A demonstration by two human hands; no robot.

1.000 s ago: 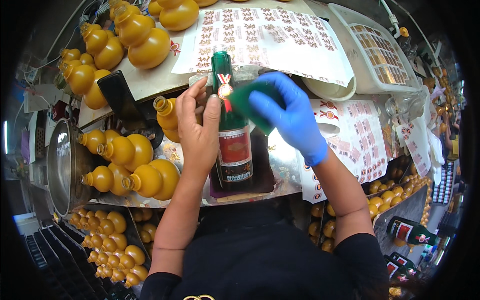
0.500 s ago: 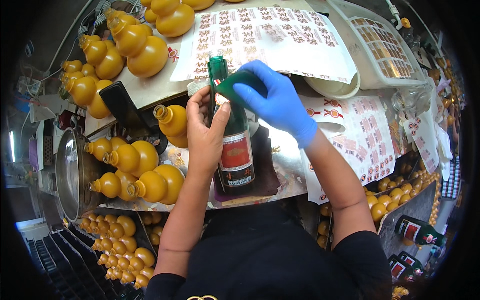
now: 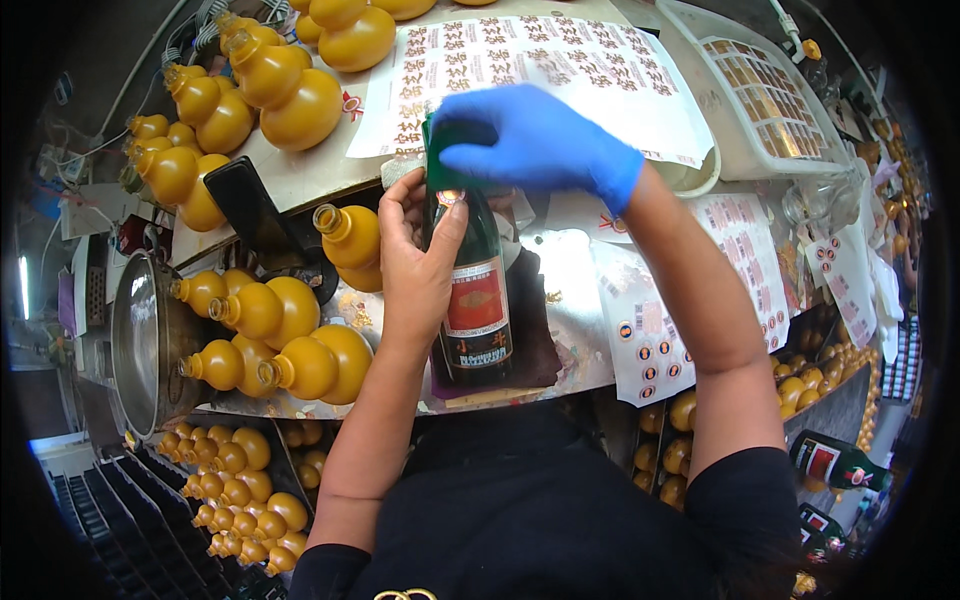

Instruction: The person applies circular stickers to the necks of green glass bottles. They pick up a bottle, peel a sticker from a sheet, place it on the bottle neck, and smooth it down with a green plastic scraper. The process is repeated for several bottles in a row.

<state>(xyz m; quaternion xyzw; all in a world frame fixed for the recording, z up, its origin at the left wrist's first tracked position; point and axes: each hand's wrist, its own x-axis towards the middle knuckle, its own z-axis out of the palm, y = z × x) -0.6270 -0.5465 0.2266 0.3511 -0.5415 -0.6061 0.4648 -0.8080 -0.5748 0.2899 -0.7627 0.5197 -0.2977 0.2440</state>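
A dark green glass bottle (image 3: 478, 345) with a red-and-black label leans on a dark cloth (image 3: 535, 340), its neck pointing away from me. My left hand (image 3: 420, 245), bare, is wrapped round its upper part. The thumb lies beside a small round seal sticker (image 3: 450, 197) on the neck. My right hand (image 3: 545, 140), in a blue glove and slightly blurred, pinches a thin green flexible piece (image 3: 468, 133) against the neck. The glove hides much of the bottle's mouth and of this piece.
Yellow gourd-shaped bottles (image 3: 300, 110) crowd the left. A phone (image 3: 245, 210) and metal basin (image 3: 150, 350) stand there too. Sticker sheets (image 3: 540, 60) lie at the back, another sheet (image 3: 650, 350) at right. A white plastic tub (image 3: 690, 30) is back right.
My right hand has moved left and up with the green piece, now over the bottle's neck. My left hand keeps its grip with almost no shift.
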